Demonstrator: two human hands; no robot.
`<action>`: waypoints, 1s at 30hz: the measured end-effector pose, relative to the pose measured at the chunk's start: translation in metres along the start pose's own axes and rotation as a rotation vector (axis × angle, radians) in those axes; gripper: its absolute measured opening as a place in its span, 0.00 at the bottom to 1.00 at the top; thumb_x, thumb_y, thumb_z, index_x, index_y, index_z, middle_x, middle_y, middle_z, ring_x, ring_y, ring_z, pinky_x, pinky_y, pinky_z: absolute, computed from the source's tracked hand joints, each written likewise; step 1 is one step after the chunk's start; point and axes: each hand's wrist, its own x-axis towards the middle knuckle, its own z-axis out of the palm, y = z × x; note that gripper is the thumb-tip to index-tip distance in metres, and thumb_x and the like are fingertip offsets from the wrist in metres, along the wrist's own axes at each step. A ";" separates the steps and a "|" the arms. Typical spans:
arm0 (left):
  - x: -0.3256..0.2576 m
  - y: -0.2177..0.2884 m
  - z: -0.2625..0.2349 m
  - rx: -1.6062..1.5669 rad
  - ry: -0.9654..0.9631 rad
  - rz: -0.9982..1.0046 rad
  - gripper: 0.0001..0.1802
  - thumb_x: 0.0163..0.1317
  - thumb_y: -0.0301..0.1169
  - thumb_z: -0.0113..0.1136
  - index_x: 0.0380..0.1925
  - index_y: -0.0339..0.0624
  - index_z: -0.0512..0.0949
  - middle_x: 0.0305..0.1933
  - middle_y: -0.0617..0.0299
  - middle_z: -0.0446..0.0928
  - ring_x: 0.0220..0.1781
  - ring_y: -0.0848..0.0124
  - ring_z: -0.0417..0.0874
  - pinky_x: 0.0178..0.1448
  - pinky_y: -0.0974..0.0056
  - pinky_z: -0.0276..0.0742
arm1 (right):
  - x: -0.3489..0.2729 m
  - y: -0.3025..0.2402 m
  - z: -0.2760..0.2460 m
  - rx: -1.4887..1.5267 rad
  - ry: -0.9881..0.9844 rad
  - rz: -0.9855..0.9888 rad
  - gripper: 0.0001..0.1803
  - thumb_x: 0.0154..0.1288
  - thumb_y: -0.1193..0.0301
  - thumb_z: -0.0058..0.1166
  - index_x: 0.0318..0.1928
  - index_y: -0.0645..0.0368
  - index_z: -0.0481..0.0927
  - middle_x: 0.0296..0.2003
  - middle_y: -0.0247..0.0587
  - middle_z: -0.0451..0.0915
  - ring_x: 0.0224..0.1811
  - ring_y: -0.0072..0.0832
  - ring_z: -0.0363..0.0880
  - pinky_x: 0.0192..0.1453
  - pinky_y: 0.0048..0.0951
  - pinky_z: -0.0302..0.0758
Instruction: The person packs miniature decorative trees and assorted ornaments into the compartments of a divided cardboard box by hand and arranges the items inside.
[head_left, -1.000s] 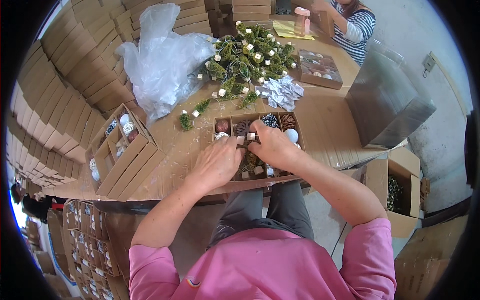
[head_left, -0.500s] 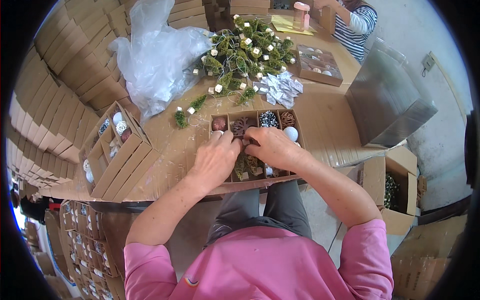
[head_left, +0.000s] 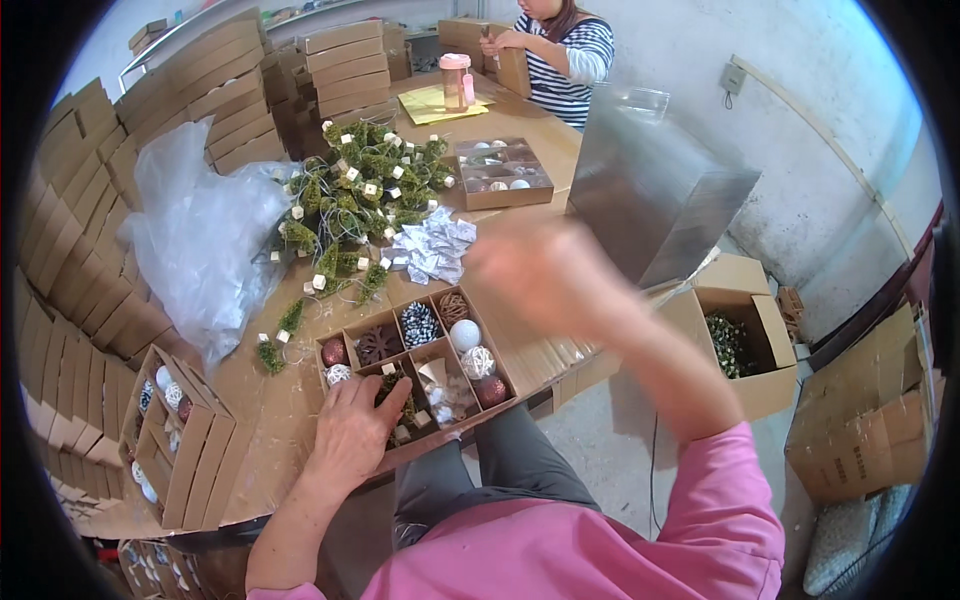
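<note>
A cardboard box divided into compartments [head_left: 445,440] lies at the table's front edge. My left hand [head_left: 350,425] rests over its front left part, fingers spread and thumb apart, touching the green mossy ornaments [head_left: 400,432] there. Partly behind those fingers is a white wicker ball [head_left: 338,374]. Other compartments hold a brown snowflake cutout [head_left: 377,344], a frosted pine cone [head_left: 419,324], a brown twig ball [head_left: 452,306], pale pieces [head_left: 445,390] and a column of balls. My right hand [head_left: 545,270] is raised to the right of the box, smeared by motion; its fingers cannot be made out.
Beyond the box lie small white packets [head_left: 432,248], a heap of mossy ornaments with wooden cubes [head_left: 365,190] and clear plastic [head_left: 200,240]. A filled box [head_left: 505,195], a stack of clear sheets [head_left: 650,190] and a co-worker [head_left: 575,60] are farther right. Carton stacks [head_left: 75,250] line the left.
My view has turned right. My right hand has left the box and swung up and right. The left hand stays at the box; the snowflake now sits in the compartment.
</note>
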 end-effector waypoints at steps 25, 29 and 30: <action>0.003 0.016 -0.006 -0.203 0.048 -0.073 0.23 0.49 0.26 0.60 0.48 0.42 0.73 0.51 0.56 0.70 0.50 0.59 0.72 0.52 0.57 0.69 | 0.075 0.086 0.105 -0.303 -0.353 0.068 0.14 0.55 0.68 0.52 0.40 0.63 0.75 0.43 0.54 0.75 0.42 0.47 0.77 0.44 0.44 0.75; 0.007 0.016 -0.006 -0.211 0.059 -0.084 0.23 0.49 0.27 0.60 0.49 0.42 0.73 0.51 0.56 0.70 0.51 0.59 0.72 0.53 0.57 0.69 | 0.081 0.096 0.110 -0.460 -0.347 0.004 0.09 0.52 0.75 0.50 0.35 0.64 0.75 0.38 0.54 0.77 0.38 0.44 0.80 0.39 0.41 0.77; 0.008 0.016 -0.005 -0.205 0.060 -0.083 0.23 0.49 0.27 0.60 0.49 0.42 0.73 0.52 0.56 0.70 0.51 0.60 0.72 0.53 0.57 0.69 | 0.082 0.100 0.111 -0.493 -0.346 -0.050 0.08 0.51 0.75 0.50 0.34 0.64 0.75 0.34 0.53 0.77 0.35 0.45 0.79 0.38 0.42 0.77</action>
